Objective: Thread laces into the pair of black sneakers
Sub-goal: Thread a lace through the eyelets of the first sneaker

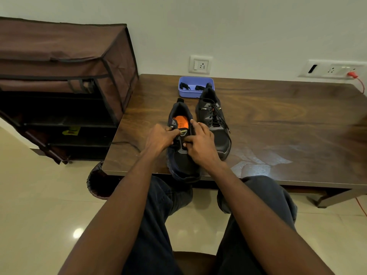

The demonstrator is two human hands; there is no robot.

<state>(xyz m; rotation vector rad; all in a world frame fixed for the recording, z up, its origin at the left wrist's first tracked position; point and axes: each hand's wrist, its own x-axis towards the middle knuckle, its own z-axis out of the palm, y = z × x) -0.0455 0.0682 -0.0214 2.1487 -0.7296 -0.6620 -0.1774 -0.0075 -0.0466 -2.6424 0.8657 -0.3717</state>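
Dark wood-grain desk [278, 124] stands against a pale wall with sockets, beside a brown fabric shoe rack [59, 76], over a glossy cream tile floor. Near its front edge the unlaced sneaker [181, 161] has the left hand [160, 138] and right hand [200, 143] pinching at its eyelets and lace. Just beside it lies the laced sneaker [215, 124], touching a blue tray [184, 93] of spare laces.

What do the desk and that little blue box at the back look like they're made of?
The desk looks like dark wood or wood-look laminate: streaky grain with a glossy sheen. The blue box seems to be moulded plastic: smooth, evenly coloured, with rounded corners.
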